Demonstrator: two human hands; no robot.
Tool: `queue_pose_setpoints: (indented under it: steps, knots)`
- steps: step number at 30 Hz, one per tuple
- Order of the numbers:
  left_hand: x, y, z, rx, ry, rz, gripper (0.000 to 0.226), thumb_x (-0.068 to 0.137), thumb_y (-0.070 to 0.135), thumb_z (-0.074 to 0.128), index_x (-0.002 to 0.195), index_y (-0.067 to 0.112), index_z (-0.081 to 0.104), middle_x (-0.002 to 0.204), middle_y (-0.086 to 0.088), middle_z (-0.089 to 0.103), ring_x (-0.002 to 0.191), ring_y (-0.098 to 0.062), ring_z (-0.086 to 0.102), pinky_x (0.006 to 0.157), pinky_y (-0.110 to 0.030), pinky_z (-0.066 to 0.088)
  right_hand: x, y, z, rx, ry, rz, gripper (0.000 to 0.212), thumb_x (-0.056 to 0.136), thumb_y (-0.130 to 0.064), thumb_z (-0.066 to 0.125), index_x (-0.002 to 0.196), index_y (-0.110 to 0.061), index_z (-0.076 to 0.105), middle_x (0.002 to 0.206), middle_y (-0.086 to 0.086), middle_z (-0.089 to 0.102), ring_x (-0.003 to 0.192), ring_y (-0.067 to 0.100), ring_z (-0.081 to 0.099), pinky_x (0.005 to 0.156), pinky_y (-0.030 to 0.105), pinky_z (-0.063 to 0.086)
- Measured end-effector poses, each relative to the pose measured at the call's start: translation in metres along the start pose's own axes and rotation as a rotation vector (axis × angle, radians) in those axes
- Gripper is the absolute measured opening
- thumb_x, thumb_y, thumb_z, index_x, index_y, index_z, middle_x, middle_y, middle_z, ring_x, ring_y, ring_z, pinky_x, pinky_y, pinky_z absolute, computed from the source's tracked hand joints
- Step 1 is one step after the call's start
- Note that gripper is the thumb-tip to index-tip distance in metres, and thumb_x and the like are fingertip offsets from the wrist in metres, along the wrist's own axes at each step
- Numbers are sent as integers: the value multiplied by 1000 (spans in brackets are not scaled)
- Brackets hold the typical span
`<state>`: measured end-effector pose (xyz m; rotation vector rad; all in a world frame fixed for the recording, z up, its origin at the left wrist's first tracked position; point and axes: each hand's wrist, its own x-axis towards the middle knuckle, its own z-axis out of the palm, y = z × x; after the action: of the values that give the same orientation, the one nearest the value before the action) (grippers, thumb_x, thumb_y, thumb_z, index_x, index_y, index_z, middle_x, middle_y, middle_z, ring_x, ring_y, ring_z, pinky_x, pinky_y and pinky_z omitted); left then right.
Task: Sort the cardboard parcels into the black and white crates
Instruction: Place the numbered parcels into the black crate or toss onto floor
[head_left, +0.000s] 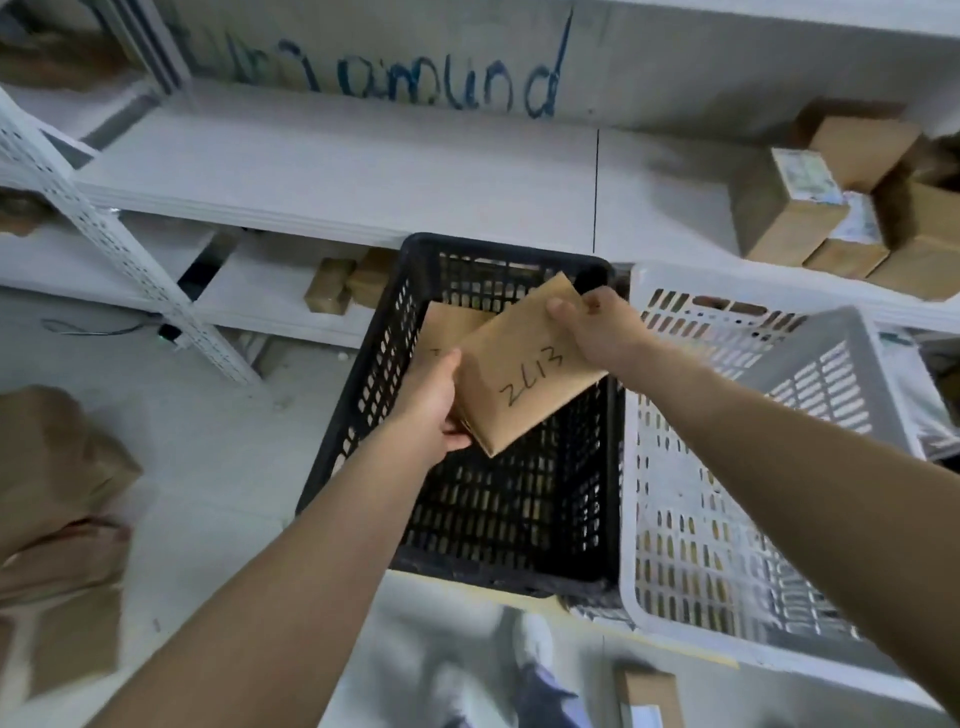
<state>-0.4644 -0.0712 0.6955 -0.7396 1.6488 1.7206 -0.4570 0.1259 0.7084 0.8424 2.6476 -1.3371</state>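
Black crate (371, 364) open-topped; held parcel (524, 364) above; second parcel (449, 323) inside far end; white crate (675, 519) abuts right wall.

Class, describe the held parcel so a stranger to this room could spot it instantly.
Find the black crate, left of the white crate. Above its opening the left hand and right hand hold a flat cardboard parcel. Unlike the other parcel lying inside, it is in the air, a handwritten number facing up.
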Motion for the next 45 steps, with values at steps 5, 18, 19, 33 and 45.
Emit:
queue_pose_setpoints:
  steps: [5,18,19,33,45]
  knots:
    - [47,-14,17,-29,-69,-118,37,89,36,62,117,17,47,114,-20,55,93,-35,57,78,-49,53,49,5,16,-155,-67,-18,53,90,-56,45,124,-16,54,102,1,57,76,12,51,59,24,35]
    - [160,-52,57,-343,-32,-353,54,92,36,59,132,2,45,125,-26,54,108,-42,56,95,-57,47,154,41,70,-532,-253,46,61,95,-43,38,147,-13,27,150,13,27,138,36,19,111,50,25]
    - [166,-52,60,-364,-22,-359,52,91,36,60,130,3,46,125,-26,54,109,-42,56,94,-57,48,162,45,75,-573,-287,46,61,96,-41,37,148,-10,24,151,14,25,139,36,18,112,49,23]
    - [223,-59,87,-424,27,-350,44,93,40,55,124,10,52,118,-20,60,102,-37,61,84,-50,55,219,78,116,-564,-409,128,53,95,-14,41,145,-5,28,151,18,22,137,34,23,113,40,25]
    - [180,-4,88,-50,38,-281,41,99,29,46,135,10,45,130,-17,53,120,-31,52,98,-42,43,184,29,74,-201,-272,57,41,93,-12,45,134,-6,46,126,15,55,108,30,57,65,21,42]
